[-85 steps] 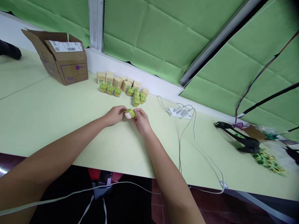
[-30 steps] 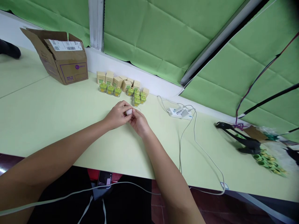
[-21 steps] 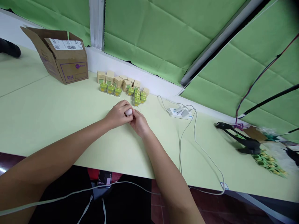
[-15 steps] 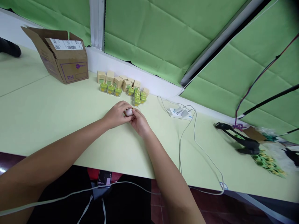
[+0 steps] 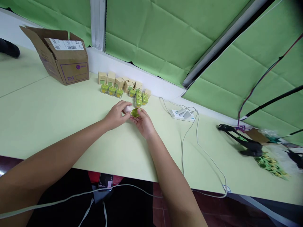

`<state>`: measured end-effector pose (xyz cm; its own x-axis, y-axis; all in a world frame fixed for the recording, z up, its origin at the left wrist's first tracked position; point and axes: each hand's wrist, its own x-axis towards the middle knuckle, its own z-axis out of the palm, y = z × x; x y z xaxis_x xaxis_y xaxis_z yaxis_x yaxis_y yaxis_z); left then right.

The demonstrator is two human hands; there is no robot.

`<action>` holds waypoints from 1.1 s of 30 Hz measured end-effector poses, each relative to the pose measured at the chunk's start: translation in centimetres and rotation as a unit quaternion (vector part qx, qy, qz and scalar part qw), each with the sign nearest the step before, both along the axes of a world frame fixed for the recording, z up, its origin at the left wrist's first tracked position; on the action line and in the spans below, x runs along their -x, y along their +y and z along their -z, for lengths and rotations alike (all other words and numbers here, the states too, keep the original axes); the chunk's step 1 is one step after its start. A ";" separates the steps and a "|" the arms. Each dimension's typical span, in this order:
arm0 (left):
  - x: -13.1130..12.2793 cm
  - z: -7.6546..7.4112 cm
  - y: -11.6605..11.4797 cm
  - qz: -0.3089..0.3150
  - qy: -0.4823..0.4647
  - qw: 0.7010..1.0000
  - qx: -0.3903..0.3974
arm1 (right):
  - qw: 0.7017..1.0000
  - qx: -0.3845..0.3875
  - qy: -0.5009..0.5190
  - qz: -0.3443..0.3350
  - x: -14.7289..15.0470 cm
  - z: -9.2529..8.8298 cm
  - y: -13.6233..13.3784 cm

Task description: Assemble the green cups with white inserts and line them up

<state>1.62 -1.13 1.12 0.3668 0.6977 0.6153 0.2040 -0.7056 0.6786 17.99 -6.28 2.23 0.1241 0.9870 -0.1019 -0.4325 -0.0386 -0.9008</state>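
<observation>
Holding two small parts over the worktop (image 5: pixel 71 126): the left hand (image 5: pixel 116 115) pinches one white piece (image 5: pixel 128 109), the right hand (image 5: pixel 143 121) grips one green piece (image 5: pixel 135 113) just beside it. Behind stand roughly seven small tan boxes (image 5: pixel 119 82) and one open carton (image 5: pixel 68 63).

The cardboard box (image 5: pixel 62 64) is carrying a white barcode label (image 5: pixel 66 44) and purple print (image 5: pixel 76 70), both too small to read.
</observation>
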 end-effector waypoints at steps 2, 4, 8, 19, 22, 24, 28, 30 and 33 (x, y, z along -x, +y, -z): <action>0.2 -0.1 0.2 0.004 -0.017 0.999 0.043 | 1.000 0.016 0.008 -0.009 -0.1 -0.2 0.0; 0.3 -0.2 0.3 0.018 -0.035 0.995 0.087 | 0.999 0.029 0.011 -0.023 -0.2 -0.3 -0.1; 0.3 -0.4 0.0 0.024 -0.026 0.993 0.117 | 0.998 0.035 0.014 -0.047 -0.2 -0.3 -0.2; 0.2 0.3 -0.4 -0.022 0.128 0.990 -0.052 | 0.993 -0.037 -0.089 -0.061 0.7 0.3 -0.4; 0.1 0.3 -0.4 -0.038 0.132 0.990 -0.042 | 0.991 -0.040 -0.114 -0.063 0.9 0.4 -0.5; 0.0 0.3 -0.3 -0.044 0.123 0.991 -0.029 | 0.989 -0.045 -0.128 -0.064 1.0 0.4 -0.5; -0.2 0.4 -0.1 -0.038 0.068 0.997 0.011 | 0.988 -0.049 -0.139 -0.048 0.8 0.7 -0.3; -0.3 0.6 0.2 -0.018 0.029 0.999 0.038 | 0.990 -0.051 -0.127 -0.032 0.5 1.1 -0.1; -0.4 0.8 0.5 0.001 -0.022 0.996 0.088 | 0.992 -0.055 -0.115 -0.019 0.1 1.6 0.3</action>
<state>2.06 -0.63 0.32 0.3429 0.7957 0.4993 0.1699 -0.5753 0.8001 17.87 -6.01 0.60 0.0940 0.9950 0.0337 -0.2152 0.0534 -0.9751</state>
